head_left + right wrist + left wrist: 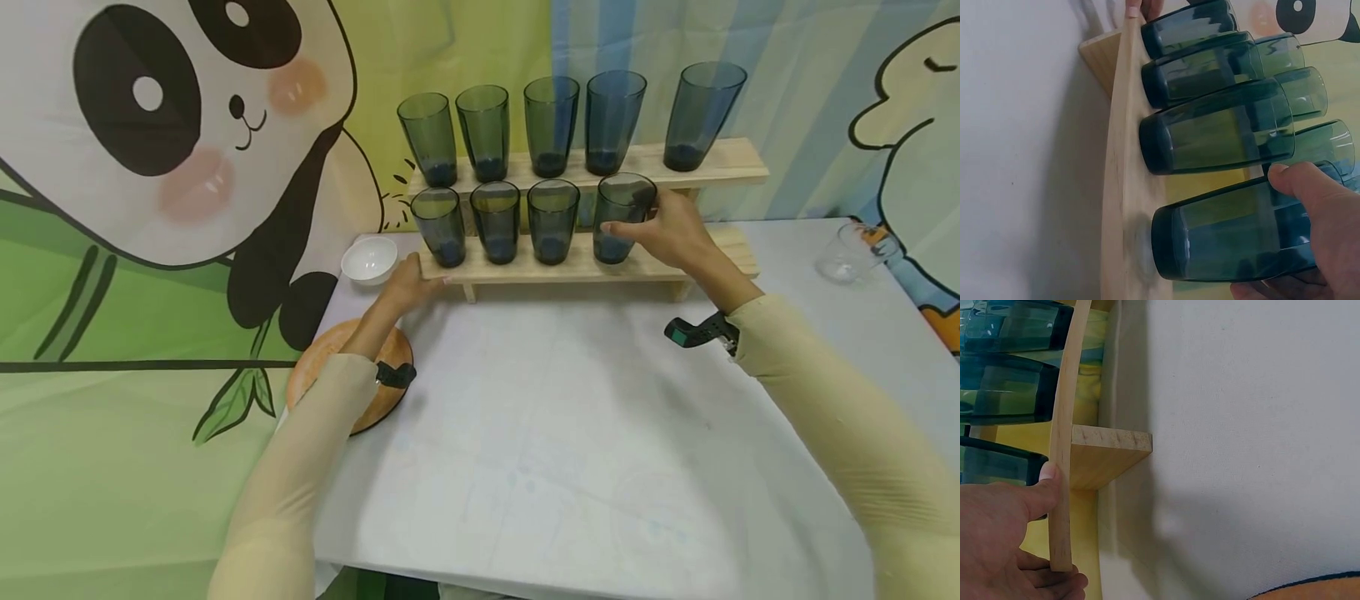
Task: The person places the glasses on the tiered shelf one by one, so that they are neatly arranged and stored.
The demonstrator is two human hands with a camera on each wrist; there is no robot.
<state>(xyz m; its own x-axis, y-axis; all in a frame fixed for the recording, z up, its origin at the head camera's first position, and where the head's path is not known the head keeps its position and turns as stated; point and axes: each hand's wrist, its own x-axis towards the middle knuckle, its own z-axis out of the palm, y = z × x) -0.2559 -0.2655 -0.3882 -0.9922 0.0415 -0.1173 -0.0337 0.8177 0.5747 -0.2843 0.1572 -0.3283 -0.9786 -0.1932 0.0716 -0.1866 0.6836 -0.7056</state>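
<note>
A two-tier wooden rack (577,265) stands at the back of the white table (570,433), with a row of dark blue-grey glasses on each shelf. My right hand (626,212) grips the rightmost glass (613,242) of the lower shelf, thumb on its near side and fingers behind it. In the right wrist view my right hand (1272,234) wraps this glass (1222,240), whose base is at the shelf board (1119,187). My left hand (420,279) holds the left end of the lower shelf. In the left wrist view its thumb (1047,481) presses the board edge (1063,425) with fingers curled beneath.
A small white bowl (369,258) sits left of the rack. A round orange plate (375,400) lies partly under my left forearm. A clear glass (855,250) stands at the table's far right. A panda-print cloth hangs behind and to the left.
</note>
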